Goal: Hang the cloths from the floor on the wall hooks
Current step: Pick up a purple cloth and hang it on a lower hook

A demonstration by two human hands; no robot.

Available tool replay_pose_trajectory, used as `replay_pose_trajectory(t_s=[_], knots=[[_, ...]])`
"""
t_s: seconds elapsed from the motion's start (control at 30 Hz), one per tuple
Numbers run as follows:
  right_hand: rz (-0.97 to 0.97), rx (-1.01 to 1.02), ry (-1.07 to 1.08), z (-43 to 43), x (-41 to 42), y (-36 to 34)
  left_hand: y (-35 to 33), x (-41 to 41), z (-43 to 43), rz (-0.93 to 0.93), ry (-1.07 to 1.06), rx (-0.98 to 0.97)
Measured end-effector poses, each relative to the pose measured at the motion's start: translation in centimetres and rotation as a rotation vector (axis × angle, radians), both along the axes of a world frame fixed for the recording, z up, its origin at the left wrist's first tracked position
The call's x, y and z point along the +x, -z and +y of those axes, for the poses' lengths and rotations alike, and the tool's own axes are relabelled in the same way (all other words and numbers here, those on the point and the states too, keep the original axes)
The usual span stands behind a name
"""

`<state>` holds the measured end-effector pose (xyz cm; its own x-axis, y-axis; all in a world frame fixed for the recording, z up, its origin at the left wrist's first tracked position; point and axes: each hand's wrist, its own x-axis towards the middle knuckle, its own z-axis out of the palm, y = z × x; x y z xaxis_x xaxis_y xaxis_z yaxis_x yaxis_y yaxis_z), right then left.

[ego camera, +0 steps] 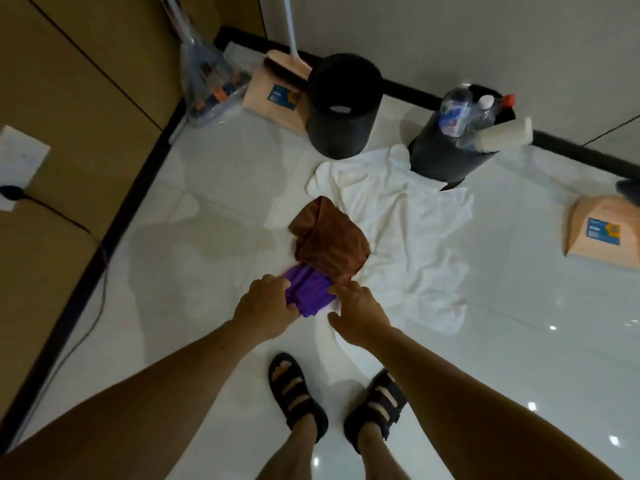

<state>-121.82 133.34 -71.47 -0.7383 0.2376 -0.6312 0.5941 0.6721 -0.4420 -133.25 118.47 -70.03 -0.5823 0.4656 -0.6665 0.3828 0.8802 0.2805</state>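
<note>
**Labels.** A blue rectangular label is seen on the peach dustpan [273, 95] near the far corner. A like label is seen on a second dustpan [602, 233] at the right edge. The print on both is too blurred to be read. A blue-and-white label is wrapped round a clear bottle [454, 112]; its lettering cannot be made out.

**Cloths.** Three are found on the glossy white floor [214, 209].
- The purple cloth [310, 294] is bunched nearest the feet, and its far end is overlapped by the brown cloth [329, 240].
- The brown cloth is laid on the near-left part of the spread white cloth [412, 244].
- The far edge of the white cloth is touched by the foot of the bottle-filled black bin [446, 157].

**Grip.**
- The left edge of the purple cloth is gripped by the left hand [265, 306], with fingers and thumb curled into the fabric.
- The right edge is met by the bent fingers of the right hand [356, 308], with the thumb splayed apart. Whether fabric is actually pinched there cannot be told.

**Edges and room.**
- Black skirting [114, 237] is run along the tan left wall and the pale back wall.
- A plastic bag [211, 84] and a broom [291, 29] are stood in the corner.
- An empty black bin [343, 109] is placed between the first dustpan and the bottle bin, near the far-left corner of the white cloth.
- A dark cable [79, 230] is trailed from a wall socket [20, 161] down the left wall.
- Open tile is left between the cloths and the left skirting, and between the white cloth and the second dustpan.
- Black sandals [298, 393] are planted just behind the hands.
</note>
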Motion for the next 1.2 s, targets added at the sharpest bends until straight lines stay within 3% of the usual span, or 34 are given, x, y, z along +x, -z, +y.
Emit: replay_pose_trajectory(t_s=[0.17, 0.33, 0.47, 0.57, 0.7, 0.83, 0.97, 1.1, 1.2], knots=[[-0.053, 0.016, -0.143, -1.4, -1.8, 16.3, 14.1, -1.2, -2.2, 0.007, -0.080, -0.010], [-0.052, 0.152, -0.445, -2.6, -4.2, 28.9, 24.7, -1.4, -3.8, 0.007, -0.166, 0.005], [-0.020, 0.347, -0.677, -3.5, -5.8, 34.6, 29.8, -0.3, -5.3, -0.027, -0.222, 0.032], [0.025, 0.423, -0.635, -3.3, -6.1, 35.5, 30.1, 0.5, -6.7, -0.055, -0.265, 0.032], [0.004, 0.027, -0.046, -2.1, -6.6, 30.4, 25.9, 1.1, -7.7, -0.119, -0.325, 0.031], [0.107, -0.377, 0.376, -1.3, -7.4, 18.4, 17.1, 0.3, -7.0, -0.212, -0.456, 0.145], [0.242, -0.584, 0.486, -0.9, -9.6, 3.5, 4.4, -2.2, -4.2, -0.359, -0.520, 0.531], [0.265, -0.746, 0.519, -1.0, -12.6, -10.9, -8.3, -5.0, -2.4, -0.382, -0.549, 0.580], [0.322, -0.648, 0.440, -0.9, -14.4, -20.4, -17.3, -6.5, -2.3, -0.348, -0.547, 0.666]])
